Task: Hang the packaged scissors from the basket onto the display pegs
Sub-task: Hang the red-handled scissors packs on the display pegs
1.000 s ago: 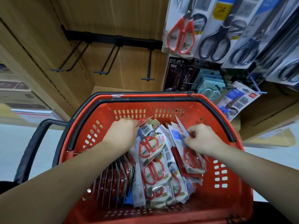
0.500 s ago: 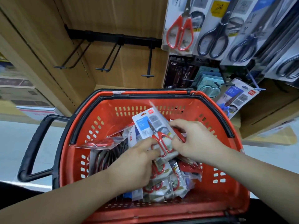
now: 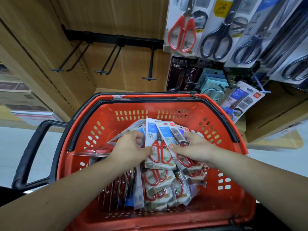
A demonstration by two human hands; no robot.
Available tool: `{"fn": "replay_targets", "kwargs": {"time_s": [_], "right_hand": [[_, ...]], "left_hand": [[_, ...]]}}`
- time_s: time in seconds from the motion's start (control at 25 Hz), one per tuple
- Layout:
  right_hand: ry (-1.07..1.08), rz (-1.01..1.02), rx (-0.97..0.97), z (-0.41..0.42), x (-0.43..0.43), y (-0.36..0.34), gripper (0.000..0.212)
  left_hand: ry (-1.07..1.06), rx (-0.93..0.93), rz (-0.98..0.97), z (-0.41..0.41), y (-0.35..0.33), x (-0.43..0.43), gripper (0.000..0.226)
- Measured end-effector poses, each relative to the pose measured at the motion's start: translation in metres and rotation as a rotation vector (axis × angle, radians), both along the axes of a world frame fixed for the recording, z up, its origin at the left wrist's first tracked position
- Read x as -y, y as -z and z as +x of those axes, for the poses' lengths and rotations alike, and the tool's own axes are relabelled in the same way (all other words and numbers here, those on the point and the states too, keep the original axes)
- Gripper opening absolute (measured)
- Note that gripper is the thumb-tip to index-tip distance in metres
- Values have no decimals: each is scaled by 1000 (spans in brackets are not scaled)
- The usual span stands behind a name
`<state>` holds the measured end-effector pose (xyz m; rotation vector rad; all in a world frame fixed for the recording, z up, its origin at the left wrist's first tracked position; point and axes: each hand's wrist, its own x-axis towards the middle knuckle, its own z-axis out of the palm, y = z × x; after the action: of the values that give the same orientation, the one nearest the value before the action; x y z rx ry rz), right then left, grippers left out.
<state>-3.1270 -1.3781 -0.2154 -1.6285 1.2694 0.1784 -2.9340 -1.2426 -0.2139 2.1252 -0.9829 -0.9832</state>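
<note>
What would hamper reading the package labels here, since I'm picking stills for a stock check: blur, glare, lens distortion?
Head view: wide-angle warping bows the basket rim and slants the wooden shelving; lighting is even, with no hard shadows; the held packs are slightly soft, so small print is unreadable; the hanging packs at upper right show a faint sheen; the floor at left is washed out.

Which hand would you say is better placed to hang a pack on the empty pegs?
Probably the left hand: it grips fanned scissor packs and the empty pegs stand above-left of the basket, on its side. The right hand would reach across.
</note>
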Motion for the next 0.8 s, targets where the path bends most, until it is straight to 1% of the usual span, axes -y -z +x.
{"fn": "replay_targets", "kwargs": {"time_s": [0.04, 0.08, 0.12, 0.2, 0.28, 0.36, 0.44, 0.48, 0.6, 0.64, 0.68, 0.72, 0.8], "right_hand": [[13, 31, 6, 0, 0, -4, 52], [34, 30, 20, 0, 2, -5, 51], [58, 26, 34, -1, 3, -5, 53], [99, 82, 123, -1, 3, -6, 52], [144, 99, 198, 1, -1, 0, 61], [162, 72, 203, 6, -8, 4, 67], [184, 78, 207, 12, -15, 7, 67], [186, 76, 221, 14, -17, 8, 62], [248, 75, 311, 16, -20, -5, 52], [275, 78, 368, 17, -18, -12, 48], [299, 82, 420, 18, -17, -20, 45], [305, 76, 477, 18, -14, -26, 45], [324, 6, 531, 18, -8, -38, 50]], "left_hand": [[19, -7, 7, 1, 1, 1, 20], [56, 5, -2, 1, 2, 1, 11], [103, 24, -8, 1, 4, 0, 12], [139, 16, -4, -1, 7, -1, 25], [62, -131, -2, -6, 5, -1, 37], [-33, -288, -16, -10, 3, 1, 47], [-58, -395, -23, -13, 0, 2, 35], [-49, -449, -25, -15, -4, 2, 30], [-82, -570, -39, -17, -8, 3, 38], [-101, -588, -67, -16, -12, 6, 37], [-110, -597, -109, -14, -17, 8, 30], [-116, -586, -154, -11, -25, 10, 21], [-168, -515, -249, -4, -40, 13, 16]]}}
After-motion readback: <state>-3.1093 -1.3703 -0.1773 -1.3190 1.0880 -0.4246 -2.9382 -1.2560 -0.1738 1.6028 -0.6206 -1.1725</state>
